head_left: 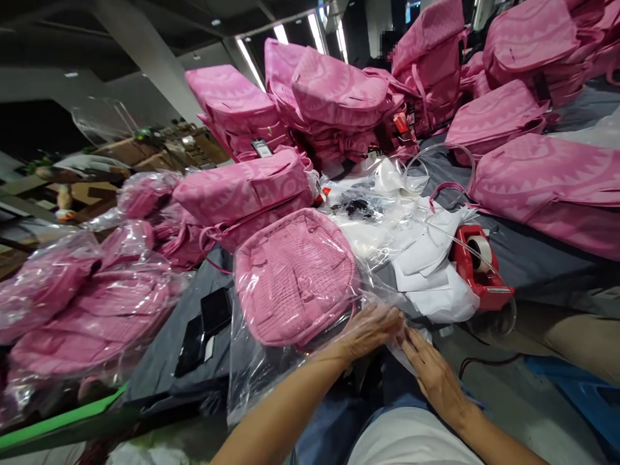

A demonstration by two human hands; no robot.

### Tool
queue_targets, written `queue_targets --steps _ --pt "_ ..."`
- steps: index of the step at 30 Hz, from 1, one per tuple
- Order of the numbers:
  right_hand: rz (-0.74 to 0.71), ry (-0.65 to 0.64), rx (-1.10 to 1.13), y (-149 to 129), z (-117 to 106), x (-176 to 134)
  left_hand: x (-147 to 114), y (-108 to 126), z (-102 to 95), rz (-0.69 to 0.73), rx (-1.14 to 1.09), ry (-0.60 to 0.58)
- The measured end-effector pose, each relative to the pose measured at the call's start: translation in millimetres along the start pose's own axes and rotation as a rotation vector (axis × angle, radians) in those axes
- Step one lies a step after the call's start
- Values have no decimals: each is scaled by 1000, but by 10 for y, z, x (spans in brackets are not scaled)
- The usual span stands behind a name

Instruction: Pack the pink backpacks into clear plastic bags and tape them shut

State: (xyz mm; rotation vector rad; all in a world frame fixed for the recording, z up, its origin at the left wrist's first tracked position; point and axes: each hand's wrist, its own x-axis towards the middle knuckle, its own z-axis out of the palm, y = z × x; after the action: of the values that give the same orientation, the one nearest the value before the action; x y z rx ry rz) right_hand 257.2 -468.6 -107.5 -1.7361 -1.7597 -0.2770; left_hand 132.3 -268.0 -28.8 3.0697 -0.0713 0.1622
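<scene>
A pink backpack lies inside a clear plastic bag at the table's near edge. My left hand is closed on the gathered plastic at the bag's right end. Close beside it, my right hand has its fingers pressed together on the same plastic, their tips almost meeting the left hand's. White sheets lie just beyond my hands, partly under clear plastic. To their right stands a red tape dispenser with a roll of tape in it.
Several unwrapped pink backpacks are stacked at the back. Plastic-wrapped ones lie at the left. Two dark phone-like objects rest left of the bag. Another person's arm reaches in at right, above a blue stool-like object.
</scene>
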Motion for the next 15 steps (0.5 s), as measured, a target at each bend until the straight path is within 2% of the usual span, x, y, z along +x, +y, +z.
queue_targets --steps 2,5,8,10,11,13,15 --pt "18 -54 31 -39 -1 -83 94 -48 -63 130 -24 -70" --pt "33 -203 144 16 -116 -210 103 -92 -94 297 -37 -94" --pt "46 -423 324 205 -413 -223 -60 -87 -82 376 40 -35" --pt "48 -490 431 324 -667 -84 -201 -60 -73 367 91 59" --pt "51 -456 458 358 -777 38 -259 -42 -72 359 104 108" --pt "56 -276 426 354 -889 368 -331 -8 -83 338 96 183" --pt "12 -59 279 276 -809 760 -344 23 -119 334 83 250"
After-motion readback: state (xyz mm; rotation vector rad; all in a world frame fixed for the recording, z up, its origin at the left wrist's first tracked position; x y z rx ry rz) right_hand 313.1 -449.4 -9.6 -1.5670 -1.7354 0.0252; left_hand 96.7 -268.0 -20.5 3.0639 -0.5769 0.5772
